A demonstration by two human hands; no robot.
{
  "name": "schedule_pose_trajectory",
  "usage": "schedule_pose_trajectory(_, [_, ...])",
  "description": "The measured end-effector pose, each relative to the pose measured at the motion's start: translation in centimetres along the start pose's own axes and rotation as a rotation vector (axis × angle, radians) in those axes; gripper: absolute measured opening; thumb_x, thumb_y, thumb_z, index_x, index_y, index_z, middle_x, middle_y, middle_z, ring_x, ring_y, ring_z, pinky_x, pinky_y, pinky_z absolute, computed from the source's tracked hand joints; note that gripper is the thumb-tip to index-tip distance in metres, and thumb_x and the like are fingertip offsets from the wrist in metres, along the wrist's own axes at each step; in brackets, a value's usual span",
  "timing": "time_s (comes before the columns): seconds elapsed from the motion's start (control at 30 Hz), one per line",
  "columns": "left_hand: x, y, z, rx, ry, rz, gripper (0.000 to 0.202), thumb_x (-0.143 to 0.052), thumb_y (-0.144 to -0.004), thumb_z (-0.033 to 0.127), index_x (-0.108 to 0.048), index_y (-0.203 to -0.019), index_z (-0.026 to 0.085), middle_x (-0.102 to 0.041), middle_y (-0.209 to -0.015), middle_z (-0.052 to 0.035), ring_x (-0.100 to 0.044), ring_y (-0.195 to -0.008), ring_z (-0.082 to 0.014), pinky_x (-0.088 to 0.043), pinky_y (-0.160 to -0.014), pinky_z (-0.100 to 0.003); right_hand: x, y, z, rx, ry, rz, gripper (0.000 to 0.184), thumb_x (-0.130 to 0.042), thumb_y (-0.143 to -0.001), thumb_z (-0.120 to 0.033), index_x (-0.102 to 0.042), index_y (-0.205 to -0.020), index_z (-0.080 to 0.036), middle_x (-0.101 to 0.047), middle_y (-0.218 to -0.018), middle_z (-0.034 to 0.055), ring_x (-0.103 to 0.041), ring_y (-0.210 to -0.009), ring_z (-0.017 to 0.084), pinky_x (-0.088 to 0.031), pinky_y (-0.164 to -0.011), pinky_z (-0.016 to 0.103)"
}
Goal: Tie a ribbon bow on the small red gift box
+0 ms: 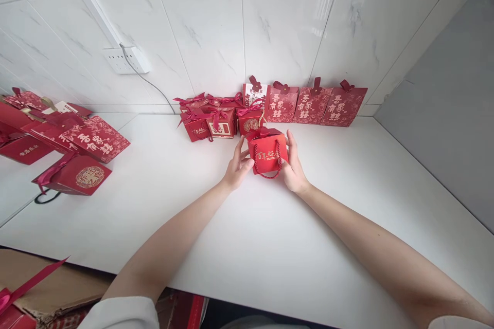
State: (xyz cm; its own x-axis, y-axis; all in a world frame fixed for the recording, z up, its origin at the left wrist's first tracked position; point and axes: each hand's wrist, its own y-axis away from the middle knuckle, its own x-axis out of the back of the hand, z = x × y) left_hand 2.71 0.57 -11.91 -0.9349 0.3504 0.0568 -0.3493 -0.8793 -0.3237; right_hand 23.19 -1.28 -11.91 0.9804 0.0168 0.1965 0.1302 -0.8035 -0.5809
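Note:
Between my two hands is a small red gift box (266,150) with gold lettering, a ribbon on top and a twisted red cord handle hanging down its front. My left hand (237,167) grips its left side, and my right hand (295,169) grips the right side with the thumb at the front. Just behind it stand several red boxes with pink bows, among them a box with a round gold emblem (250,122) and a box with a white label (221,124). To their right, flat red bags (313,105) with white characters lean in a row against the wall.
Another cluster of red bags and boxes (101,139) lies on the white table (216,247) at the left. A socket (125,60) with a grey cable is on the tiled wall. Below the front edge, a cardboard box (57,277) holds red items. A grey panel borders the right.

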Motion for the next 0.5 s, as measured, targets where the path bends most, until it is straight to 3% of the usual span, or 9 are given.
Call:
schedule_pose_trajectory(0.13, [0.07,-0.05,-0.11,-0.005,-0.018,0.037,0.084,-0.061,-0.084,0.059,-0.024,-0.152,0.025,-0.056,-0.139,-0.0145,-0.065,-0.110,-0.0284,-0.049,-0.099,-0.045,-0.06,0.04,0.13,0.015,-0.034,0.001,0.077,-0.040,-0.098,-0.057,-0.003,-0.157,-0.026,-0.021,-0.160,0.0116,-0.032,-0.142,0.033,-0.035,-0.114,0.055])
schedule_pose_trajectory(0.27, [0.09,0.05,-0.11,-0.004,-0.062,0.066,0.083,-0.061,-0.084,0.059,-0.026,-0.152,0.025,-0.058,-0.137,-0.0137,-0.066,-0.107,-0.0282,-0.050,-0.098,-0.046,0.01,0.16,0.18,0.005,-0.041,-0.013,0.078,-0.042,-0.097,-0.055,-0.003,-0.158,-0.025,-0.020,-0.160,0.0118,-0.030,-0.143,0.033,-0.034,-0.115,0.055])
schedule_pose_trajectory(0.33, [0.16,0.12,0.02,-0.023,-0.076,0.057,0.082,-0.058,-0.086,0.059,-0.025,-0.153,0.025,-0.058,-0.138,-0.0137,-0.064,-0.113,-0.0295,-0.049,-0.100,-0.046,-0.05,0.15,0.22,-0.011,-0.054,-0.003,0.078,-0.045,-0.096,-0.054,-0.006,-0.157,-0.025,-0.019,-0.161,0.0102,-0.026,-0.145,0.032,-0.031,-0.117,0.054])
schedule_pose_trajectory(0.43, [0.46,0.16,0.44,-0.097,-0.164,0.038,0.072,-0.047,-0.092,0.058,-0.027,-0.153,0.025,-0.043,-0.152,-0.0114,-0.042,-0.140,-0.0306,-0.040,-0.113,-0.048,-0.23,-0.19,0.30,-0.117,-0.226,0.107,0.070,-0.050,-0.092,-0.052,-0.022,-0.152,-0.031,-0.025,-0.160,0.0036,-0.024,-0.147,0.028,-0.033,-0.117,0.050])
schedule_pose_trajectory(0.5, [0.74,0.14,0.78,-0.158,-0.297,0.039,0.067,-0.042,-0.094,0.058,-0.030,-0.152,0.027,-0.022,-0.162,-0.0063,-0.018,-0.151,-0.0294,-0.023,-0.123,-0.049,-0.22,-0.62,0.31,-0.294,-0.490,0.138,0.056,-0.046,-0.089,-0.053,-0.041,-0.141,-0.030,-0.041,-0.152,0.0038,-0.039,-0.139,0.029,-0.045,-0.107,0.050])
